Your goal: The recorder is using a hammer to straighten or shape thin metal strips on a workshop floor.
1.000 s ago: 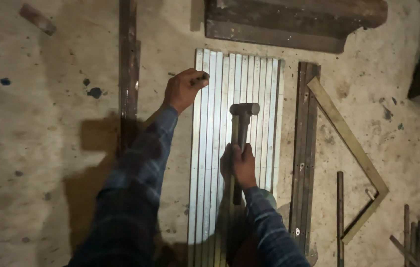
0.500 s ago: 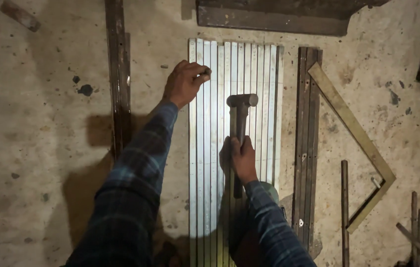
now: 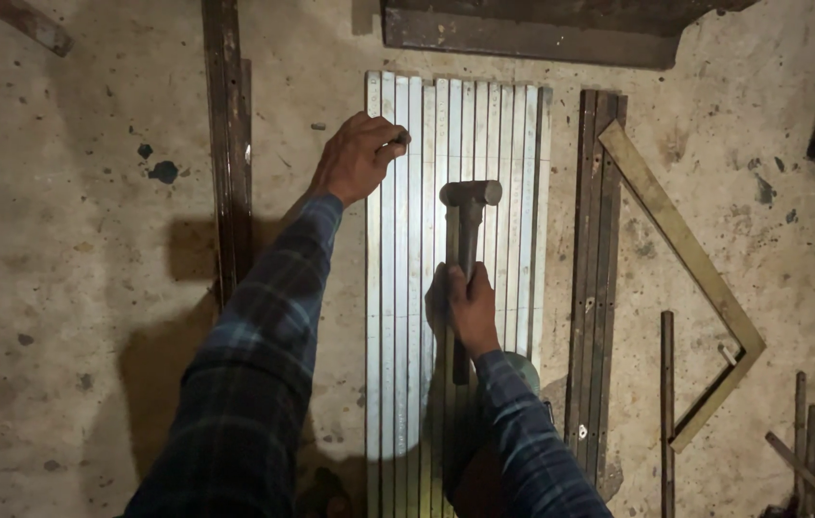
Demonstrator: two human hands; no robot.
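Right hand (image 3: 466,307) grip clenched round dark steel hammer (image 3: 465,249) handle, over pale ribbed metal strips (image 3: 407,336) on floor | left hand (image 3: 358,158) fingers curled, pressing strips' left edge | rusty bar (image 3: 227,144) left of strips

The pale strips (image 3: 455,125) laid side by side looked like bare metal, smooth and faintly shiny where the light struck them. The hammer (image 3: 466,230) gripped by the right hand (image 3: 470,312) had a dull, dark metal head and a handle of the same worn, matt look (whether metal or wood could not be told). The dark bars (image 3: 597,288) beside the strips and the long bar (image 3: 227,144) looked like rusty, rough steel. The angle frame (image 3: 686,259) appeared matt and tarnished. The floor (image 3: 62,288) was rough, stained concrete. Both sleeves (image 3: 254,355) were soft checked cloth
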